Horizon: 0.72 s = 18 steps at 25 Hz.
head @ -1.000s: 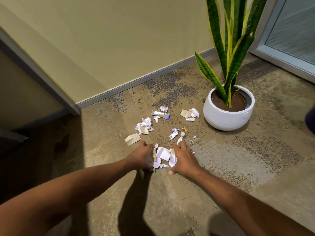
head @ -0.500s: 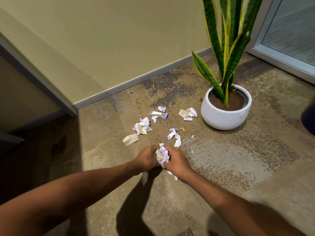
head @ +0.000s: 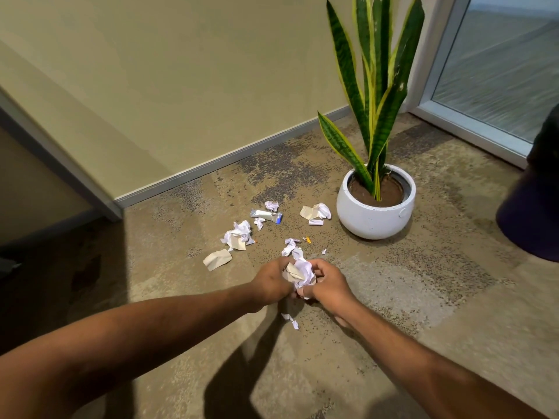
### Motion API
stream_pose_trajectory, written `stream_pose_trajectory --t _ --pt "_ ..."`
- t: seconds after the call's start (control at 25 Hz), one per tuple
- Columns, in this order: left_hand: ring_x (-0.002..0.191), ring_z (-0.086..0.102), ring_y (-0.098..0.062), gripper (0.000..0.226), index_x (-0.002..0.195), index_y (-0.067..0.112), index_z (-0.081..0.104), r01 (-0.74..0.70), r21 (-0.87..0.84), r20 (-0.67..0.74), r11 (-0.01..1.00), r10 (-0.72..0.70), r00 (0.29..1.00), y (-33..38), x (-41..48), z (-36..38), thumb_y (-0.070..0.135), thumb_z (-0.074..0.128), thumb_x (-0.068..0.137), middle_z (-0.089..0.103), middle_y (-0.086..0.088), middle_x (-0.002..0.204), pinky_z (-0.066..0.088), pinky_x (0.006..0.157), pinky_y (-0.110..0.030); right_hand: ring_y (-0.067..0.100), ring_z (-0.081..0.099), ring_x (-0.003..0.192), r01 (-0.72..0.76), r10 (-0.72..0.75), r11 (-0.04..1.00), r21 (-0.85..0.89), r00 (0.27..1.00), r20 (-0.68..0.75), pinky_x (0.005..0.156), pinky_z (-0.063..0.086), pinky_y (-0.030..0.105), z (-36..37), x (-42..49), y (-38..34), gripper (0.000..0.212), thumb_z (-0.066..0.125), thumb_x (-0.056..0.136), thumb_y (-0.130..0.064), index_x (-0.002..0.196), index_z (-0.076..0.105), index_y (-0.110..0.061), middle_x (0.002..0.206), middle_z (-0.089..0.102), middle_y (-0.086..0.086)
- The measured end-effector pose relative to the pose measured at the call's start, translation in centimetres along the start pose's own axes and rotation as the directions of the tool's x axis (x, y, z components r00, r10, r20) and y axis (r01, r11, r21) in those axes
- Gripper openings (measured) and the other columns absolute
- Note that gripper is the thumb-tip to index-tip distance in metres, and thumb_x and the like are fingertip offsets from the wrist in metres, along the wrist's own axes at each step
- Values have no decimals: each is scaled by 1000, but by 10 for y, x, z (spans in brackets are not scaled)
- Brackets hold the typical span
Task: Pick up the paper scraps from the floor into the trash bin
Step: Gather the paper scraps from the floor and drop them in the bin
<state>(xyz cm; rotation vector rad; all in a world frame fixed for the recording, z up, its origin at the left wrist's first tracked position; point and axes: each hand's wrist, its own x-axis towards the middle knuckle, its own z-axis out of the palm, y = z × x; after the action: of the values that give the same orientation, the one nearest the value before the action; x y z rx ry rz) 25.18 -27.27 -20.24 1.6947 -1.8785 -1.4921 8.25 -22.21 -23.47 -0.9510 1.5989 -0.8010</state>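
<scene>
No text, label, brand or number can be read; any marks on the paper scraps (head: 299, 269) and the small tube (head: 263, 214) are too blurred to be made out

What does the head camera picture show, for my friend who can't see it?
The left hand and right hand grip a wad of paper scraps over the floor. More scraps lie beyond, near a white pot holding a tall plant.

the left forearm (head: 136, 337) and right forearm (head: 408, 355), both bare, stretch forward and converge on the paper wad (head: 299, 272). the left grip (head: 272, 282) curls round the wad's left side, the right grip (head: 328, 285) round its right, backs of both turned up.
</scene>
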Motion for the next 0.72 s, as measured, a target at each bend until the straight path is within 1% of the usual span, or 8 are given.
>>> stream_pose_trajectory --t 0.12,0.16,0.24,0.32,0.44,0.52,0.64,0.72 --pt "91 76 -25 42 114 19 73 -47 -83 54 995 52 997 27 6 12 -4 80 79 77 -14 105 67 82 -48 20 77 97 23 -20 998 59 998 -63 87 66 52 -28 -9 -11 56 91 65 -2 108 75 -35 106 79 -9" --pt "89 76 -21 42 114 19 72 -73 -102 84 992 82 993 38 8 15 -4 81 80 78 -10 101 67 78 -43 21 77 98 35 -28 997 75 996 -84 85 67 48 -38 -11 -15 56 90 68 3 109 75 -32 106 79 -7" --pt "79 73 -12 40 112 18 70 -121 -122 116 985 136 984 62 11 23 -6 80 83 76 -3 93 64 69 -31 21 76 98 69 -55 992 105 990 -133 77 65 34 -58 -15 -22 55 88 72 9 111 74 -28 106 79 -4" --pt "77 72 -11 40 114 17 70 -171 -138 115 976 187 976 84 18 32 -5 79 82 76 -2 92 62 66 -31 21 75 97 117 -90 983 139 979 -185 74 62 27 -82 -19 -30 56 87 73 14 113 73 -22 106 79 -1" --pt "90 74 -16 46 120 16 71 -262 -125 78 957 273 959 123 30 52 4 84 77 79 -7 105 67 79 -47 21 76 98 185 -140 972 144 950 -278 87 66 42 -122 -28 -41 57 87 71 16 115 74 -18 106 81 3" --pt "100 74 -19 49 120 22 71 -339 -94 66 936 346 936 152 39 67 12 86 74 78 -2 108 65 86 -52 21 76 95 222 -159 963 155 927 -340 90 66 49 -152 -33 -45 58 86 70 18 115 74 -17 104 82 5" --pt "101 73 -18 48 119 23 72 -432 -98 102 897 441 892 204 46 91 17 85 74 76 3 107 65 87 -42 19 76 94 279 -201 951 131 883 -424 87 66 48 -202 -43 -55 58 87 71 16 115 74 -20 105 82 3" --pt "95 71 -11 46 119 19 72 -480 -115 127 869 493 861 240 53 105 14 85 76 77 3 106 60 83 -31 13 74 91 317 -235 943 100 849 -474 80 64 38 -236 -52 -65 57 88 72 14 113 74 -22 105 81 1"
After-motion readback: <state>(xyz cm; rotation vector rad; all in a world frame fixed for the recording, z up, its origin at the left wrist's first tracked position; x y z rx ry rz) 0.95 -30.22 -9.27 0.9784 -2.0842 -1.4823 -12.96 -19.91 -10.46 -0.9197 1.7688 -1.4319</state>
